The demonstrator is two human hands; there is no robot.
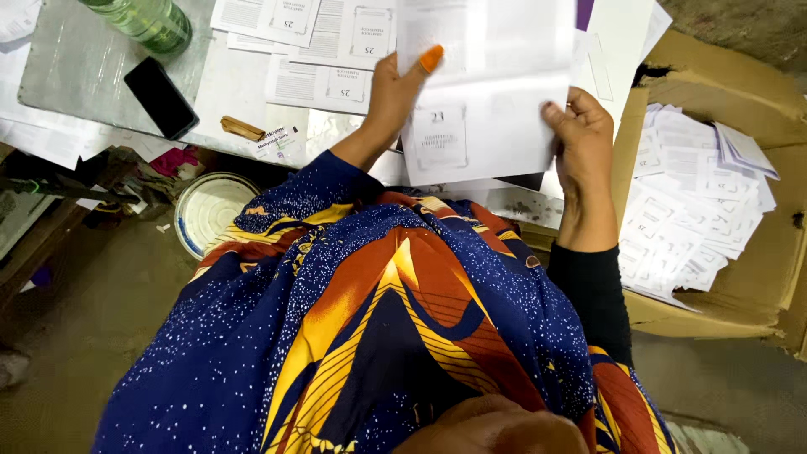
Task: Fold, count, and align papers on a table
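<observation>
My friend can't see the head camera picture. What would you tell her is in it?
Two bare hands hold up a white printed paper sheet: the left hand, wearing an orange rubber fingertip cover, and the right hand. Below lies a grey table with a black phone; an open brown cardboard box of papers sits beside it.

One green bottle (147, 21), one black phone (160, 97), one cardboard box (748, 84), one white bowl (210, 210), two hands (391, 97).

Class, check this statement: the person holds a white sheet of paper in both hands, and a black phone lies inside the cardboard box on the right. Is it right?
Not quite. The head view shows the black phone lying on the table, upper left, not in the cardboard box, which holds printed sheets. Both the left hand and right hand do hold the white sheet.
</observation>
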